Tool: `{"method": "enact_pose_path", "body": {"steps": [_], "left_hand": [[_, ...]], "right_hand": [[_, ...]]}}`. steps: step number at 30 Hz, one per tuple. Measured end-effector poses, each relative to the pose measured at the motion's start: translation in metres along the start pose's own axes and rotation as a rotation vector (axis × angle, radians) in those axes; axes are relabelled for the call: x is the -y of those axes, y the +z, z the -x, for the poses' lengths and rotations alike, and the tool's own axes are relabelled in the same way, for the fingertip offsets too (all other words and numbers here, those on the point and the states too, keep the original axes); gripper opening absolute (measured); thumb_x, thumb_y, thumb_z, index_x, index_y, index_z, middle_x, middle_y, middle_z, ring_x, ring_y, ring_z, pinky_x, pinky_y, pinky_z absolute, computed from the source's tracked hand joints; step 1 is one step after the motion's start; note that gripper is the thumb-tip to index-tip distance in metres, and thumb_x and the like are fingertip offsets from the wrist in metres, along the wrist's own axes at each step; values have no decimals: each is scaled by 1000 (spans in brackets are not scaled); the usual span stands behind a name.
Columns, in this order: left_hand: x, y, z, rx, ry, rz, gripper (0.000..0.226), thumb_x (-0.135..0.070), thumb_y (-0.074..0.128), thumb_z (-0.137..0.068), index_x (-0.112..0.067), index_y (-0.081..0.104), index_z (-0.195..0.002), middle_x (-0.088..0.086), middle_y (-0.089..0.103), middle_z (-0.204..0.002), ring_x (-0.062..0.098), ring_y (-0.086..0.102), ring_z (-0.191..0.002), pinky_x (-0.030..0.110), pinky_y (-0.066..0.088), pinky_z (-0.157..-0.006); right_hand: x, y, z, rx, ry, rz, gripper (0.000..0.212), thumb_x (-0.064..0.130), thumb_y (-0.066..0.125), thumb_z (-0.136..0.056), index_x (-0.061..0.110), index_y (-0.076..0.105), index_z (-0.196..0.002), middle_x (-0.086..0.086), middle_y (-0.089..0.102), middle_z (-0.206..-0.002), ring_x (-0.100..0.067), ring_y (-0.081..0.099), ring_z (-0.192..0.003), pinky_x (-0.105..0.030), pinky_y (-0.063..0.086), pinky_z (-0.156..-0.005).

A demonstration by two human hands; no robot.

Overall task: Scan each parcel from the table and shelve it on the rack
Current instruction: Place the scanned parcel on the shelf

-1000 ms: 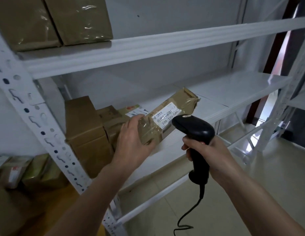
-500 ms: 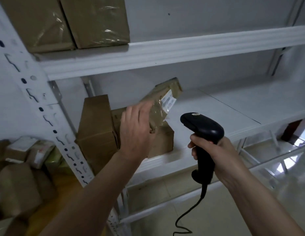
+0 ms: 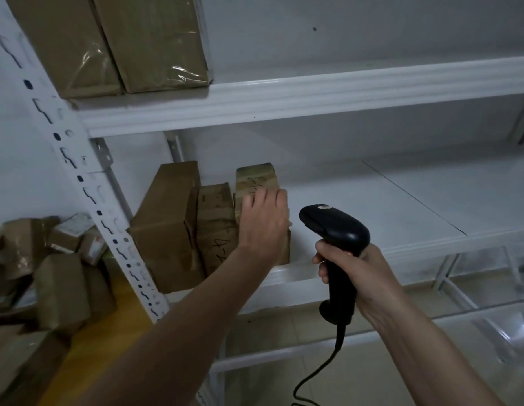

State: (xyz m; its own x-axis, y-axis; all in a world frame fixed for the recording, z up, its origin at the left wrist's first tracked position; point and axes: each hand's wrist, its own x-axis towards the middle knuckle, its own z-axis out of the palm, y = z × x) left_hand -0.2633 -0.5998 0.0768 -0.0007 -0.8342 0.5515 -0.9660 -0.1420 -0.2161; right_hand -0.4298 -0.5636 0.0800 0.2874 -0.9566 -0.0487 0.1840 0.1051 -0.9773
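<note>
Resting on shelved parcel [image 3: 256, 178], left hand [image 3: 263, 221]; scanner [image 3: 335, 230] in right hand [image 3: 360, 276]

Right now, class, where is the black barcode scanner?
In the head view, the scanner is right of centre, gripped by the right hand in front of the middle shelf, just right of the standing parcels.

Parcels [image 3: 213, 227] crowd left end of middle shelf [image 3: 372, 212]; right of them, bare and open. Upper shelf [image 3: 298, 95] caps headroom.
</note>
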Motion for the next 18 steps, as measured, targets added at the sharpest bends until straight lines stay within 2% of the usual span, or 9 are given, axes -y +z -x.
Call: {"method": "enact_pose_path", "body": {"steps": [4, 6, 10, 13, 18], "left_hand": [[-9, 5, 5, 71, -28, -18, 50, -23, 27, -88, -6, 54, -128, 9, 62, -122, 25, 56, -110, 39, 43, -95], [-8, 6, 3, 74, -39, -21, 53, -21, 24, -88, -5, 53, -129, 10, 61, -123, 27, 55, -112, 40, 43, -97], [-6, 4, -5, 75, -67, -34, 44, -26, 43, -94, -9, 48, -134, 10, 57, -126, 26, 53, -112, 37, 41, -96], [-4, 8, -7, 79, -93, -11, 40, -28, 49, -97, -13, 46, -134, 10, 55, -125, 26, 50, -111, 36, 39, -95], [1, 9, -7, 83, -89, 80, 54, -35, 58, -95, -11, 41, -140, 7, 50, -138, 22, 44, -125, 32, 31, -105]], "right_hand": [[-1, -8, -4, 25, 22, -7, 7, 6, 68, -84, -1, 67, -83, -14, 65, -68, -19, 55, -53, -30, 46, -57], [-1, -10, -7, 38, 29, -13, 7, 6, 68, -84, -1, 67, -83, -14, 65, -68, -19, 55, -53, -29, 46, -56], [-1, -13, -12, 71, 46, -28, 6, 5, 68, -85, -2, 67, -84, -14, 64, -69, -18, 55, -53, -27, 47, -54], [-2, -15, -14, 101, 61, -24, 6, 5, 68, -85, 0, 68, -85, -13, 65, -70, -18, 56, -54, -27, 49, -54], [-6, -20, -18, 116, 92, -17, 6, 7, 69, -84, 1, 69, -85, -11, 67, -69, -17, 58, -55, -28, 49, -57]]}}
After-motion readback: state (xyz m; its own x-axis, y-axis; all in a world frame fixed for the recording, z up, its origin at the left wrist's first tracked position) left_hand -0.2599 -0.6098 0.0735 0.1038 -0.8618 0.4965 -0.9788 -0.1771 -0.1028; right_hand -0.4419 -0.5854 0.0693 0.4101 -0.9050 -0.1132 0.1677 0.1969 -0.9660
